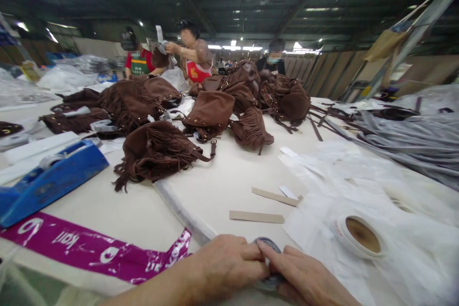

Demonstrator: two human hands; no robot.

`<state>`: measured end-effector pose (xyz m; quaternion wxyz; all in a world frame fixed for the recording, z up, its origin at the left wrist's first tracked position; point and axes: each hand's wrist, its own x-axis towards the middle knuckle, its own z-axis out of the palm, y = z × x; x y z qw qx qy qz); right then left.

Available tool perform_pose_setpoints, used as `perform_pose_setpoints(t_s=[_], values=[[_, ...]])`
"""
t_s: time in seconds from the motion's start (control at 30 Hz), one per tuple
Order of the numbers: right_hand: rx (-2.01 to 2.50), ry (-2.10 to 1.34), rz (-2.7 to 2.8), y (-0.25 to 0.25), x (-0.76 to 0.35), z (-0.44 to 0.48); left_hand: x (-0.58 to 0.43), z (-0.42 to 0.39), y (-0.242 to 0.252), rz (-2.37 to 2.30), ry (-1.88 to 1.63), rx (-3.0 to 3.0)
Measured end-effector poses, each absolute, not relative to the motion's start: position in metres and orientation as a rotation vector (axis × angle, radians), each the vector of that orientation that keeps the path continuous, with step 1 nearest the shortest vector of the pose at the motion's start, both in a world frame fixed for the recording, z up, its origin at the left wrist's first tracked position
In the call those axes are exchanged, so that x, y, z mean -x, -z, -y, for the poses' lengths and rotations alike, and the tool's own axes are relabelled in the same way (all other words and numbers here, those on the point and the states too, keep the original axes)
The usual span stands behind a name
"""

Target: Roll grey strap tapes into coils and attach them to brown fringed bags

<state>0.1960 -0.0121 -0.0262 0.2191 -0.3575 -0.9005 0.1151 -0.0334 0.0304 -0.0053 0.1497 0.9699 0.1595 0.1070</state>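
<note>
My left hand and my right hand meet at the near edge of the table, fingers closed around a small dark, round bundle. It has a greyish, glossy look, and the fingers cover most of it, so its kind does not show. Just beyond the hands lie a flat beige strip and a second beige strip, with a small white slip beside the latter. To the left of my left forearm stretches a purple printed plastic tape.
Brown fringed bags pile up across the table's middle. At left stands a blue tape dispenser. On the right are a white tape roll, white sheets and plastic-wrapped straps. Several people work behind the pile.
</note>
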Motion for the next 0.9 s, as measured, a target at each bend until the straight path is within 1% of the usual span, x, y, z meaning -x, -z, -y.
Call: perform_pose_setpoints(t_s=[0.07, 0.2, 0.3, 0.43, 0.53, 0.67, 0.9], values=[[1.005, -0.327, 2.499, 0.024, -0.2, 0.016, 0.038, -0.036, -0.004, -0.383, -0.286, -2.751], [1.137, -0.312, 2.48, 0.022, -0.199, 0.021, 0.033, -0.036, -0.008, -0.45, -0.285, -2.629], [1.263, -0.18, 2.457, 0.025, -0.186, 0.026, 0.022, -0.028, 0.005, -0.551, -0.292, -2.616], [1.342, -0.077, 2.361, 0.03, -0.166, 0.029, 0.001, -0.011, 0.028, -0.845, -0.461, -2.554], [1.268, -0.215, 2.321, 0.028, -0.167, 0.026, -0.003, -0.004, 0.033, -0.939, -0.519, -2.545], [1.11, -0.462, 2.377, 0.023, -0.186, 0.022, 0.018, -0.014, 0.019, -0.744, -0.47, -2.582], [0.985, -0.59, 2.421, 0.017, -0.203, 0.017, 0.033, -0.044, -0.001, -0.496, -0.32, -2.725]])
